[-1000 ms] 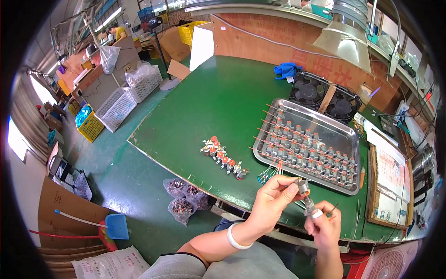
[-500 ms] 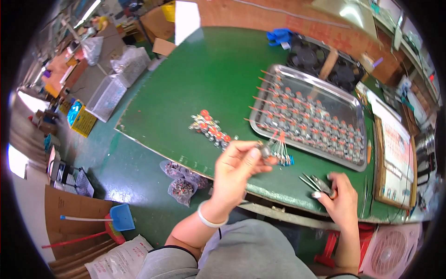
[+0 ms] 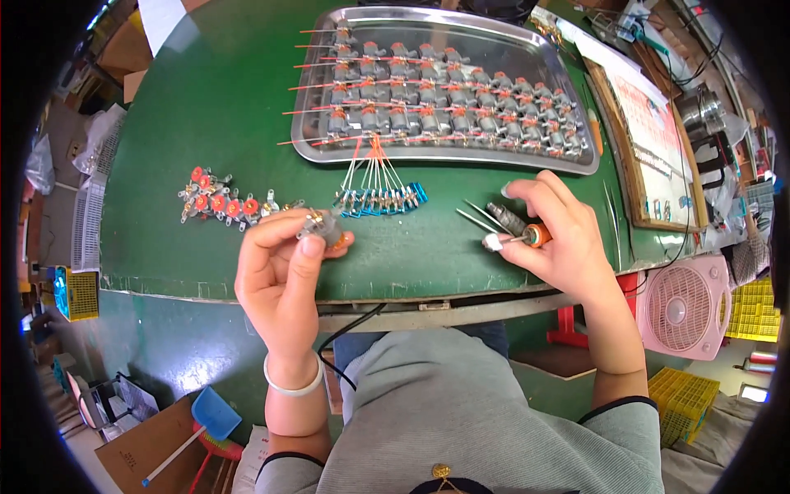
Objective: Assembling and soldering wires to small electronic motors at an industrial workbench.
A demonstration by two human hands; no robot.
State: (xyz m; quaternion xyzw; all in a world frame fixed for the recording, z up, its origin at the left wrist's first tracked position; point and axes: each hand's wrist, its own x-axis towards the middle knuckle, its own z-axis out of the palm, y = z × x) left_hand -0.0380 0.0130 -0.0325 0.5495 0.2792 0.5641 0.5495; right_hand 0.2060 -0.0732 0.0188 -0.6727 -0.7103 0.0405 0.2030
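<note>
Left hand (image 3: 280, 263) pinching small motor (image 3: 322, 226), green table (image 3: 206, 107)

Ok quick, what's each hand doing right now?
Left hand: closed, pinching a small grey metal part with a brass tip.
Right hand: closed around a thin metal tool with an orange collar.

A green-topped workbench (image 3: 206, 99) is standing over a green floor (image 3: 164, 346), with a pink fan (image 3: 687, 309) and yellow crates (image 3: 683, 399) sitting beside it.
</note>
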